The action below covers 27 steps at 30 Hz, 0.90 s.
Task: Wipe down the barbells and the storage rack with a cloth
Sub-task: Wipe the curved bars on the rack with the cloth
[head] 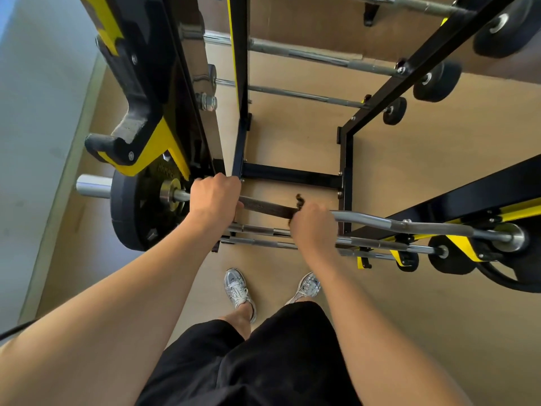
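Observation:
A curled chrome barbell (409, 223) lies across the rack in front of me, with a black plate (131, 212) on its left end. My left hand (215, 197) grips the bar near that plate. My right hand (311, 225) is closed around the bar's middle with a dark brown cloth (298, 202) wrapped under its fingers; a tuft of cloth sticks up above the knuckles. The black and yellow storage rack (347, 159) stands behind, holding several more barbells (307, 55) on its upper pegs and others (257, 243) just below my hands.
A black and yellow upright with a hook (137, 121) rises at the left. Small black weights (436, 82) cap the bars on the right. A wall (35, 112) runs along the left. My shoes (237, 288) stand on tan flooring (409, 317).

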Each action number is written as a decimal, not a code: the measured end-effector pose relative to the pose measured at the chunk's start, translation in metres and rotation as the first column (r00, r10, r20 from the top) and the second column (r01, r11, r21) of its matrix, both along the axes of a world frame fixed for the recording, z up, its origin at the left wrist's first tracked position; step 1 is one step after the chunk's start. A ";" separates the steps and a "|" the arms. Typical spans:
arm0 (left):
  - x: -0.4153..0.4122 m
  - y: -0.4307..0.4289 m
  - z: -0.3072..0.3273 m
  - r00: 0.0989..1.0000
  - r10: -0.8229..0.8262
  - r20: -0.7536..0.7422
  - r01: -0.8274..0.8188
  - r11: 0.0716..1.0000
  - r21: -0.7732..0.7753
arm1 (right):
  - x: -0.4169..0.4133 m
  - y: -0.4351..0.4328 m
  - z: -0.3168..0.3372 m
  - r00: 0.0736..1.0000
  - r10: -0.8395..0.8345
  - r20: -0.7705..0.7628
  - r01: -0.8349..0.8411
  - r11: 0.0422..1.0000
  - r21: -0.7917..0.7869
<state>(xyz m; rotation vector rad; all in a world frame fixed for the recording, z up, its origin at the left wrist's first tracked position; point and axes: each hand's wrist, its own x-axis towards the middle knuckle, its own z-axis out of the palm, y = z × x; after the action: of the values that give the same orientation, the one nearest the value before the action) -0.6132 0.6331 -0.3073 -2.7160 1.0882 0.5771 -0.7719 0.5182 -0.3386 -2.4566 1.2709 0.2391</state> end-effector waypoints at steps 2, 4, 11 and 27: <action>0.000 -0.003 0.003 1.000 -0.009 -0.003 0.009 1.000 0.025 | 0.020 0.021 -0.006 0.996 0.003 0.091 -0.010 0.997 0.078; -0.002 -0.005 0.004 1.000 -0.010 0.011 0.010 0.998 0.054 | 0.040 0.035 -0.006 0.980 0.063 0.187 -0.084 0.991 0.104; -0.008 -0.004 0.000 1.000 0.002 0.015 -0.003 0.999 0.044 | 0.000 -0.020 -0.006 0.992 0.098 0.085 -0.107 0.988 0.110; -0.008 -0.002 0.000 1.000 0.009 0.025 -0.009 0.999 0.032 | -0.014 -0.042 -0.003 0.858 -0.365 0.362 0.091 0.801 0.592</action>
<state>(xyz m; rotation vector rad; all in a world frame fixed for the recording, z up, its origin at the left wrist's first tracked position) -0.6214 0.6314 -0.3076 -2.6948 1.0525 0.5555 -0.7863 0.4761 -0.3420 -1.6933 1.0812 -0.0471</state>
